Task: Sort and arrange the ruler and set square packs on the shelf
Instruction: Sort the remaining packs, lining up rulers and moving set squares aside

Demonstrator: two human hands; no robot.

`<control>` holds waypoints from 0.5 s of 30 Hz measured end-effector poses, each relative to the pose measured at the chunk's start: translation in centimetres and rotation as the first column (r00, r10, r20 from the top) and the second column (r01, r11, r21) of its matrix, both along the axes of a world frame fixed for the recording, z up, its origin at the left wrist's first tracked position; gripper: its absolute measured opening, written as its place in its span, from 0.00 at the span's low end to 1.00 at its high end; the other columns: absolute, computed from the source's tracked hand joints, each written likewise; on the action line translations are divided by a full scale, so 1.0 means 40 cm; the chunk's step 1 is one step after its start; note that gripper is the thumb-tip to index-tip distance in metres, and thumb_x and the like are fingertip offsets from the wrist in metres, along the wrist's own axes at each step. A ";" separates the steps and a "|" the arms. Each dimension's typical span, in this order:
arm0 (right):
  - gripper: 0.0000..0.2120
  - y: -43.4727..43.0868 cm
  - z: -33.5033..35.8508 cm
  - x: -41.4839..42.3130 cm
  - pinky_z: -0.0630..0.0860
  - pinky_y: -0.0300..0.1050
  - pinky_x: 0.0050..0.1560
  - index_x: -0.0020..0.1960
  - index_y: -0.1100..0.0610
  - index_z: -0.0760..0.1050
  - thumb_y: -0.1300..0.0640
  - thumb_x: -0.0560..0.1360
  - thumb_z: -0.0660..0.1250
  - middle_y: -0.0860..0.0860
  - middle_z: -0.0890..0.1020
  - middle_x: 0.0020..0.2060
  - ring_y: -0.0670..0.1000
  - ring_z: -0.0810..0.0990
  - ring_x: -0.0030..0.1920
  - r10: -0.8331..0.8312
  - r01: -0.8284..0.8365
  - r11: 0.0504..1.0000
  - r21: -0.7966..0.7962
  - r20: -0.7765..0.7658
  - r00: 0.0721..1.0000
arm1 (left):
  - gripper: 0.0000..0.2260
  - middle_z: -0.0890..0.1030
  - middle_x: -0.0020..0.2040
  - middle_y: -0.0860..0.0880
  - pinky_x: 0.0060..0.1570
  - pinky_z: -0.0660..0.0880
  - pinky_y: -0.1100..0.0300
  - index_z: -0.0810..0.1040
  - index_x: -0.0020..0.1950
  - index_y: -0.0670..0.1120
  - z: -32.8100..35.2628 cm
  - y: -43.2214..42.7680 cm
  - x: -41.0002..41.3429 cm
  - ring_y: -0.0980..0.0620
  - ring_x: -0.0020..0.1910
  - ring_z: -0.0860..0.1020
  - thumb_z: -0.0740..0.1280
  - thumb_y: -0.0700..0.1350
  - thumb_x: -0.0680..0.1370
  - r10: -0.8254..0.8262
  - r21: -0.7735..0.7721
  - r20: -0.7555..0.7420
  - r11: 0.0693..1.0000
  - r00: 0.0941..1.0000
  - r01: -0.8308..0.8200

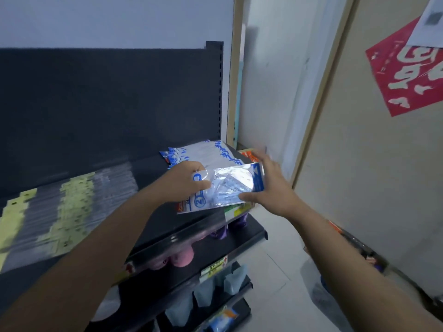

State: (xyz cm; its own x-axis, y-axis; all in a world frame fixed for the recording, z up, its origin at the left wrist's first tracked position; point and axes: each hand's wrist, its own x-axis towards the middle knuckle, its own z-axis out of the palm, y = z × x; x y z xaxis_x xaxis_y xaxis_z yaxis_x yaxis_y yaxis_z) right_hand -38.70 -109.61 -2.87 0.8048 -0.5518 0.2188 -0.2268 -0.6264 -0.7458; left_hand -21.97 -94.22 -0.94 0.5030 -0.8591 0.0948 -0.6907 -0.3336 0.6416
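Observation:
A clear set square pack (pixel 230 185) with blue and white print is held over the right end of the black shelf (pixel 153 219). My left hand (pixel 189 178) grips its left end and my right hand (pixel 271 185) grips its right end, thumb under the pack. Another pack lies beneath it, showing only a white and orange edge (pixel 191 210). Behind, a fanned row of blue and white packs (pixel 203 154) lies flat at the shelf's back right corner. Long ruler packs with yellow header cards (pixel 60 207) cover the shelf's left part, blurred.
A dark back panel (pixel 107 99) rises behind the shelf. Lower shelves hold pink and purple items (pixel 182 259) and clear pouches (pixel 215 286). A beige door frame (pixel 321 101) and a wall with a red poster (pixel 407 73) stand to the right, above pale floor tiles (pixel 282 283).

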 end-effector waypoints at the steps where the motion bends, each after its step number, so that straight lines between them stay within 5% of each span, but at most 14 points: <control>1: 0.42 -0.026 -0.003 0.026 0.63 0.48 0.68 0.71 0.44 0.60 0.56 0.64 0.79 0.51 0.62 0.71 0.53 0.63 0.70 -0.001 0.000 1.000 -0.026 -0.037 0.999 | 0.07 0.78 0.39 0.49 0.40 0.72 0.57 0.77 0.44 0.43 -0.006 -0.018 0.018 0.52 0.36 0.76 0.71 0.45 0.75 0.018 0.005 0.010 1.000 1.000 -0.019; 7: 0.36 -0.175 -0.008 0.162 0.57 0.28 0.54 0.69 0.49 0.67 0.57 0.65 0.78 0.53 0.64 0.68 0.50 0.65 0.65 0.147 -0.169 0.980 -0.103 -0.193 0.970 | 0.08 0.78 0.43 0.56 0.34 0.68 0.71 0.76 0.47 0.51 -0.051 -0.105 0.122 0.58 0.41 0.76 0.74 0.46 0.72 0.084 0.058 0.074 0.994 0.994 -0.089; 11: 0.35 -0.235 -0.008 0.226 0.62 0.47 0.66 0.67 0.48 0.69 0.47 0.63 0.78 0.53 0.67 0.66 0.55 0.64 0.65 0.218 -0.380 0.886 -0.266 -0.484 0.847 | 0.09 0.77 0.48 0.57 0.45 0.71 0.65 0.75 0.48 0.55 -0.080 -0.139 0.169 0.59 0.51 0.77 0.73 0.50 0.72 0.057 0.172 0.097 0.982 0.994 -0.073; 15: 0.35 -0.266 0.003 0.267 0.64 0.55 0.68 0.67 0.45 0.68 0.45 0.63 0.77 0.49 0.67 0.67 0.53 0.63 0.67 0.358 -0.516 0.840 -0.167 -0.544 0.759 | 0.19 0.77 0.49 0.62 0.42 0.73 0.67 0.75 0.48 0.59 -0.086 -0.149 0.188 0.64 0.44 0.75 0.76 0.63 0.64 0.059 0.266 0.101 0.960 0.993 -0.084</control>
